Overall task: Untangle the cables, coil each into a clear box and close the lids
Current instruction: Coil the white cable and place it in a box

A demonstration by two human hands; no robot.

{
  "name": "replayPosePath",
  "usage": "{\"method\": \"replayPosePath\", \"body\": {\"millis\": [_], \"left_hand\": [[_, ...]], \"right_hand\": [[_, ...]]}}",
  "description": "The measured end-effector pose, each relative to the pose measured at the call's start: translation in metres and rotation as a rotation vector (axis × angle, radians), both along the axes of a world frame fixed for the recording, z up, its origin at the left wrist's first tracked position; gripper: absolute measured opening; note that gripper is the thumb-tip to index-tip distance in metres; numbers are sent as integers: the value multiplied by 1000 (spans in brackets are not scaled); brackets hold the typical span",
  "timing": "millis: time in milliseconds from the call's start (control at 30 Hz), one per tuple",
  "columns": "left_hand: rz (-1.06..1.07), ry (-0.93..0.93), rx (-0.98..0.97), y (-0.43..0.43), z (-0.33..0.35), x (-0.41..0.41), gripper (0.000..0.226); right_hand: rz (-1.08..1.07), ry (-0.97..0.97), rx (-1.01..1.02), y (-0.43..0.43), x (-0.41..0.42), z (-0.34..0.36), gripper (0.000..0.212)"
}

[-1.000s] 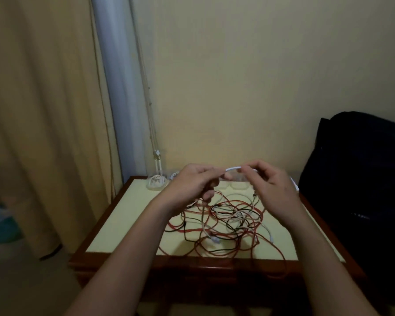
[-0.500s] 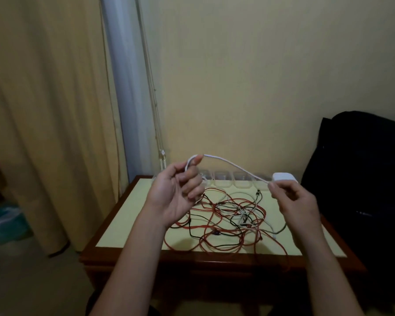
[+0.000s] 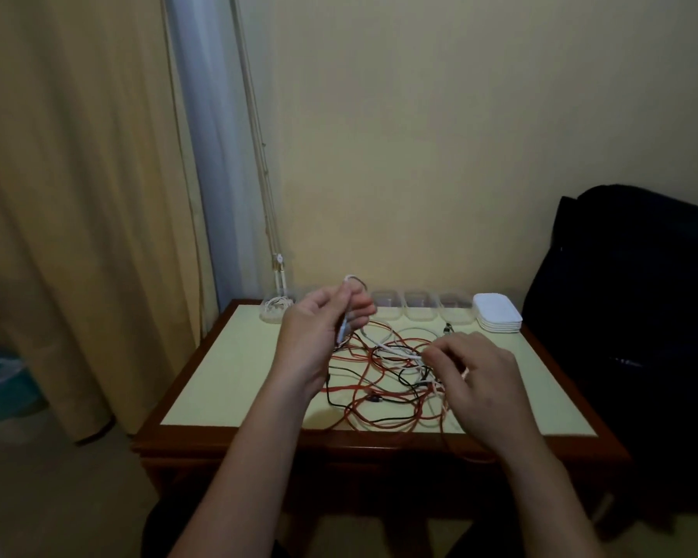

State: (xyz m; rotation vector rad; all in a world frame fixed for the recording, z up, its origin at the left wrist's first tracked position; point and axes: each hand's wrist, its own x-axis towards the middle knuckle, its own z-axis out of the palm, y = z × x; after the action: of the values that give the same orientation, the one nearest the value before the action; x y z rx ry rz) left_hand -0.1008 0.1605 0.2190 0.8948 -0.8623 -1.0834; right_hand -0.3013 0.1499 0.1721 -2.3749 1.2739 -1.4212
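- Two hands work one white cable (image 3: 391, 347) in the head view. The left hand (image 3: 319, 336), its grip closed on a small loop, is raised above the tangle (image 3: 383, 380). The right hand (image 3: 480, 380) pinches the cable over the tangle's right side.
- I judge slack should feed gently toward the loop, since tugging may tighten the tangle.
- Clear boxes (image 3: 420, 312) stand behind the tangle on the counter (image 3: 234, 376).

You're in a home room: long beige curtains (image 3: 57, 195) beside a plain painted wall (image 3: 440, 134), and a small wooden worktop (image 3: 234, 368).
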Motion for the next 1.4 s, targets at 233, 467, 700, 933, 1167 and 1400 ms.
{"method": "replayPosePath", "body": {"millis": [233, 467, 700, 933, 1167, 1400], "left_hand": [[-270, -365, -59, 24, -13, -25, 21], [-390, -14, 41, 29, -10, -31, 33], [-326, -46, 40, 29, -16, -36, 35], [-261, -126, -87, 32, -20, -50, 32], [-260, 11, -93, 31, -15, -41, 31], [-123, 356, -95, 25, 1, 8, 33]], "right_hand": [[53, -193, -79, 14, 15, 35, 19], [10, -322, 48, 15, 19, 31, 29], [106, -383, 171, 20, 22, 20, 20], [87, -416, 200, 22, 23, 23, 20], [215, -498, 289, 21, 20, 23, 29], [190, -412, 385, 8, -25, 20, 12]]}}
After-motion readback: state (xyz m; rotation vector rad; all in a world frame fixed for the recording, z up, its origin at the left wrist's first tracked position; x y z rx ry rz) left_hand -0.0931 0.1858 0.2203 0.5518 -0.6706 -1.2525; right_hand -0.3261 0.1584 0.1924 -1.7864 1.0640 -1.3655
